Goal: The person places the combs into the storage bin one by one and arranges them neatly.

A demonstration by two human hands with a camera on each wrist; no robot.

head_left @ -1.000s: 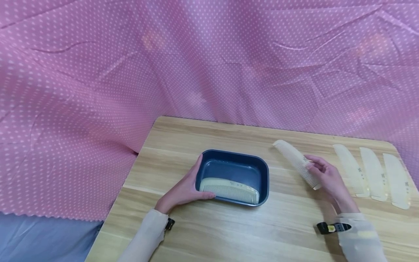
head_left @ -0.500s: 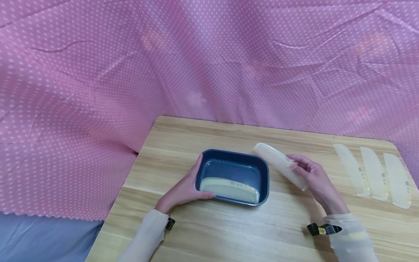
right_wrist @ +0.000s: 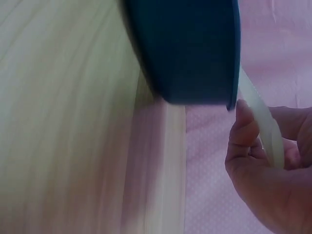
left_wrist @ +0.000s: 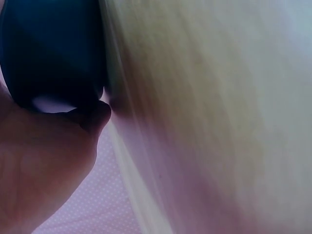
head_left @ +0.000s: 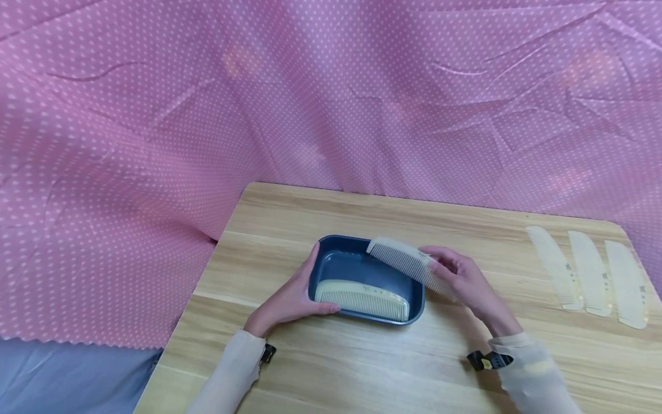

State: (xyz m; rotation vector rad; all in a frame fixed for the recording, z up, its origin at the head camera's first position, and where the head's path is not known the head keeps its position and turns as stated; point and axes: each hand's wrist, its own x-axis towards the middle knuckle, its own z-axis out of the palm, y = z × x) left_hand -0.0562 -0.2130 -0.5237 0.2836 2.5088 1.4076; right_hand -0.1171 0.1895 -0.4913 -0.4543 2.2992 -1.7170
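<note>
In the head view a dark blue rectangular tray [head_left: 343, 264] stands on the wooden table, with a pale comb [head_left: 362, 299] lying along its near side. My left hand [head_left: 284, 302] holds the tray's left end, thumb over the near rim and the other fingers around the side. A second pale comb [head_left: 398, 257] is pinched between the thumb and fingers of my right hand [head_left: 468, 286]. This comb slants over the tray's far right corner, teeth towards me. From the right wrist, the held comb [right_wrist: 263, 122] shows edge-on beside the tray wall [right_wrist: 190, 58], above its rim.
Three more pale combs, a left one [head_left: 555, 267], a middle one [head_left: 591, 273] and a right one [head_left: 627, 284], lie side by side at the table's right. A pink dotted cloth [head_left: 331, 103] hangs behind the wooden table [head_left: 310, 368].
My right hand has carried its comb leftward from beside the tray to over its right part, turning the comb flatter across. The left hand and tray have stayed put.
</note>
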